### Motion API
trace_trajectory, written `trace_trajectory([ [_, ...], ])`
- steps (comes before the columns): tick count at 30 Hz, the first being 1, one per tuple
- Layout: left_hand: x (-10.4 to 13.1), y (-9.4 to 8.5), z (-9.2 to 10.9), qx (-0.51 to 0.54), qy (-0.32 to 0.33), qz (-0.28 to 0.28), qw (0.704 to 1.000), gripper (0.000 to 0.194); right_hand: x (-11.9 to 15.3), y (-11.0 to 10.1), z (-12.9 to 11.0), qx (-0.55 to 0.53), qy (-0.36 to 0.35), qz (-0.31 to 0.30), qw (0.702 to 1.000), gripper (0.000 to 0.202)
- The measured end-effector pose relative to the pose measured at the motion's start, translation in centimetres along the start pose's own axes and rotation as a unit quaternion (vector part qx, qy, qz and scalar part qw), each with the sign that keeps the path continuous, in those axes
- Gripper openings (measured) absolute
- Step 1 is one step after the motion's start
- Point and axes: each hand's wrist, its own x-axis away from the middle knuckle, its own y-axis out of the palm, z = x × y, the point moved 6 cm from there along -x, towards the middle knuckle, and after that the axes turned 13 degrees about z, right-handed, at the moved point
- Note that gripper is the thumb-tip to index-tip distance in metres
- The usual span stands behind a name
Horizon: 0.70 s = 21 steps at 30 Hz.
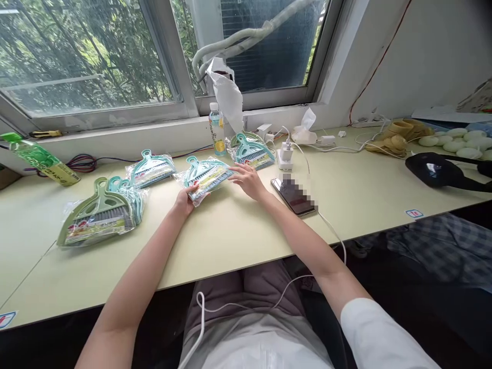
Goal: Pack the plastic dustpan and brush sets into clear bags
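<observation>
The bare left arm (149,271) rises from the lower left to the frame's centre, where the left hand (185,201) grips, thumb uppermost. The bare right arm (303,236), white-sleeved at lower right, slants up-left; the right hand (248,183) is palm-down, its fingers extended leftward.

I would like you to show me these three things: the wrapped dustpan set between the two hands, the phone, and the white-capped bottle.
Wrapped dustpan set (209,180): head view, on its printed label.
Phone (292,197): head view, on its dark screen.
White-capped bottle (218,134): head view, on its side.
</observation>
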Motion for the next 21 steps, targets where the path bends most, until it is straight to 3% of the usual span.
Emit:
trace_trajectory([
  [9, 1.5, 1.0, -0.7, -0.114, -0.066, -0.092, 0.987, 0.044, -0.2, -0.7, 0.4, -0.051, 0.031, 0.072, 0.996, 0.024],
  [13, 1.1, 0.8, -0.8, -0.127, -0.047, -0.109, 0.985, 0.04, 0.2, -0.5, -0.1, -0.059, 0.029, 0.071, 0.995, 0.028],
  [17, 1.3, 1.1, -0.9, -0.15, -0.012, -0.176, 0.973, 0.031, 0.4, 0.0, 0.6, -0.06, 0.054, 0.054, 0.995, 0.03],
  [21, 2.0, 1.3, -1.2, -0.19, -0.002, -0.224, 0.956, 0.042, 0.6, 0.0, 0.9, -0.052, 0.062, 0.072, 0.994, 0.027],
])
